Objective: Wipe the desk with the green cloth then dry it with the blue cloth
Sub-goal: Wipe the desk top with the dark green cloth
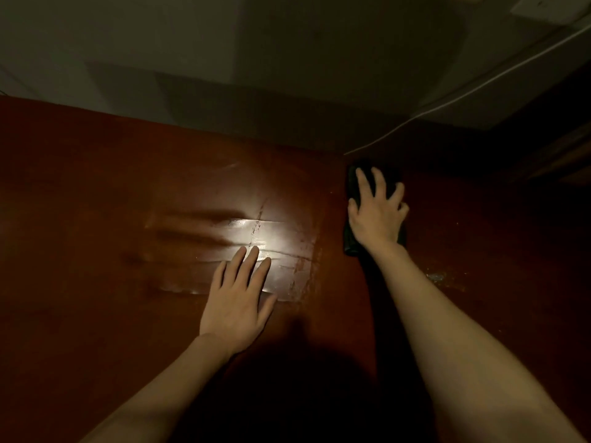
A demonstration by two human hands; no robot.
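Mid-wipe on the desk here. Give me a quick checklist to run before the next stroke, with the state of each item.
1. Cloth under the right hand: ok, fingers spread on top of it.
2. Cloth colour, green or blue: cannot tell, it looks dark in this light.
3. Left hand clear of the cloth's path: ok, it rests flat on the desk, apart from the cloth.
4. Wet streaks near the left hand: not ok, still shining.
5. White cable behind the cloth: ok, not touching it.
6. Speckled patch beside the right forearm: not ok, unwiped.
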